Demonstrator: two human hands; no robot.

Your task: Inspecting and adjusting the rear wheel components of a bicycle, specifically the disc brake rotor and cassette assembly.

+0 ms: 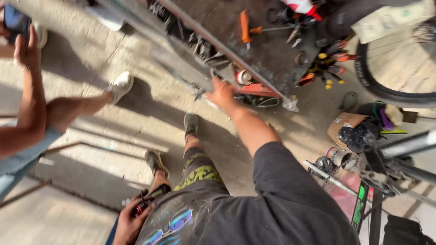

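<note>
Holding a small dark tool with red on it low against the hip, the left hand [129, 222] is curled shut around that tool [141, 206], and it would do best to keep it tucked close to the body, clear of the reach going on above. Farther out, the right hand [221, 94] stretches forward with the arm nearly straight and lies at the lower edge of the worktop [268, 54], close to a bent metal bar [218, 75] just under the red rim; blur makes it impossible to tell whether the fingers have closed on anything or merely rest there. A reach this long is best steadied by stepping the feet closer before pulling or lifting. Loose cables [261, 102] hang right beside the hand and could snag. Beyond, on the worktop, lie an orange-handled tool [245, 26] and a cluster of small screwdrivers [329, 68], well apart from the hand. A bicycle wheel [390, 86] stands to the right, and another person's arm with a phone [16, 22] is off to the left.
</note>
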